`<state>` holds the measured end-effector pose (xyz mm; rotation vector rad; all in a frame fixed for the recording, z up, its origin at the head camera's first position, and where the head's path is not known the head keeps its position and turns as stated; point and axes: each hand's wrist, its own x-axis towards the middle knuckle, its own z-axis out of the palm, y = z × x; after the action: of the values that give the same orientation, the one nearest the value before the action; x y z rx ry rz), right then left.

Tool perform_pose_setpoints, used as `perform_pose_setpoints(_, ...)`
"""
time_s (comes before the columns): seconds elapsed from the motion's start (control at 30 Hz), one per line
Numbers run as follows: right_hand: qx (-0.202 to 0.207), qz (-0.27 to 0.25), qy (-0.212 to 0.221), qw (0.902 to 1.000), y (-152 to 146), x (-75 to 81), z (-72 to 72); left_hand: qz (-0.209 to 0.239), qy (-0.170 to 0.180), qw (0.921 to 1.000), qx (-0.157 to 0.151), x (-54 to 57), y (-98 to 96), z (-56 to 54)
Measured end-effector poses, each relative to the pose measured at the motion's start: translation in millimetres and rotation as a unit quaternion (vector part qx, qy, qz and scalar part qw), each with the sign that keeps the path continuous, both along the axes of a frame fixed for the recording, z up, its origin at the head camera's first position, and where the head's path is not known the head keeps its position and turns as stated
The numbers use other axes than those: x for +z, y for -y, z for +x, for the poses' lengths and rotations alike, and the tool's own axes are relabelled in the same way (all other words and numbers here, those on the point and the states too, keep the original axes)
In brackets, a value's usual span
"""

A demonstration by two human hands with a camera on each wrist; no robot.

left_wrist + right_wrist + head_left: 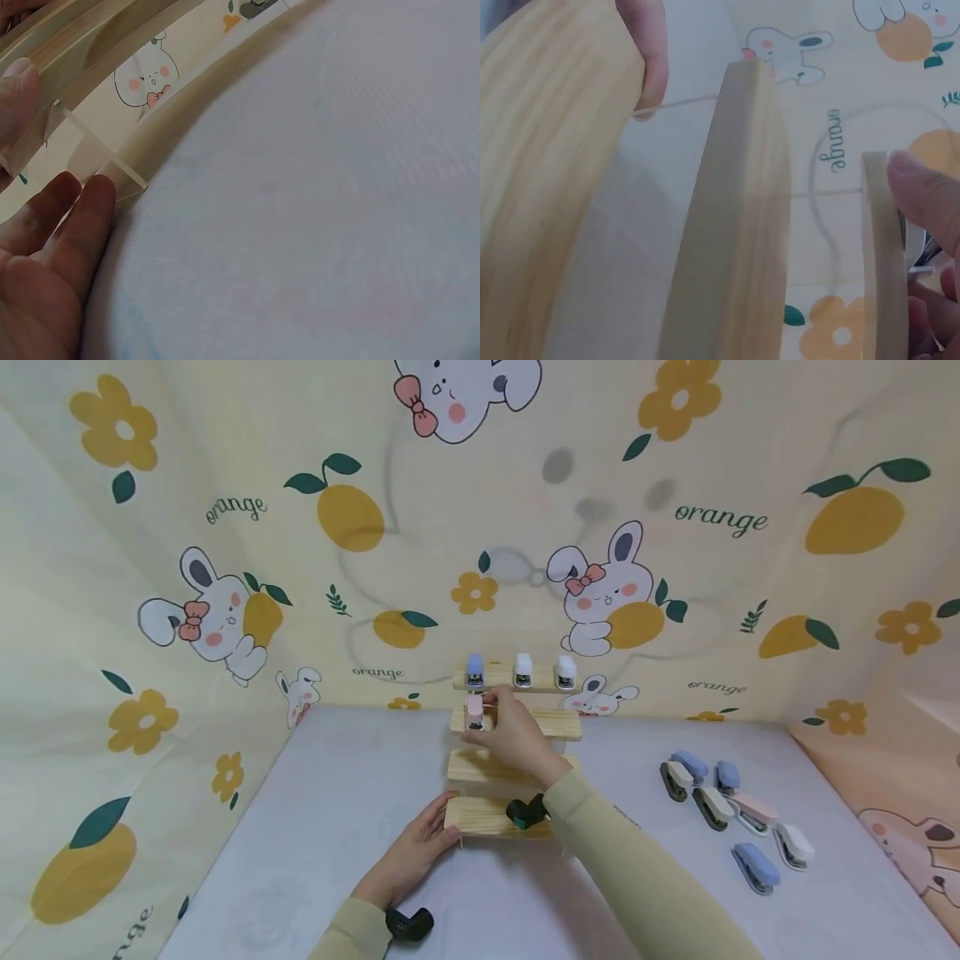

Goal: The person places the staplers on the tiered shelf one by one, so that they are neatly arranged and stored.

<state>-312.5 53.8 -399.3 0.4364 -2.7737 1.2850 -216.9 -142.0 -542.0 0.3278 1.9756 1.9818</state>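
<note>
A small pink stapler stands upright at the left end of the second-highest board of a stepped wooden shelf. My right hand pinches it from the right, thumb low and index finger high. In the right wrist view the right thumb lies along a board's edge, with the stapler mostly hidden. My left hand grips the left end of the lowest board. The left wrist view shows its thumb on the wood and two fingers beside a thin clear support.
On the top board stand a blue stapler and two white staplers. Several blue, white and pink staplers lie grouped on the pale tabletop at right. A printed cloth rises behind the shelf.
</note>
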Motion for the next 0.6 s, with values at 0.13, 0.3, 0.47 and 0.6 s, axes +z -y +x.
perform_pose_setpoints(0.13,-0.002,-0.008,-0.001,1.0,-0.1,-1.7,-0.9,-0.008,0.001,1.0,0.002,0.0,-0.3,0.7)
perform_pose_setpoints(0.3,-0.009,-0.011,-0.006,0.9999,0.5,-3.0,-0.6,-0.011,0.002,0.9999,0.003,-0.3,-0.1,1.7)
perform_pose_setpoints(0.47,-0.01,-0.012,-0.009,0.9998,0.9,-3.2,-0.7,-0.005,0.005,1.0,0.003,-0.3,0.1,0.9)
perform_pose_setpoints(0.6,-0.009,-0.011,-0.015,0.9998,1.8,-4.3,-1.3,-0.003,0.006,1.0,0.005,-0.9,0.9,0.3)
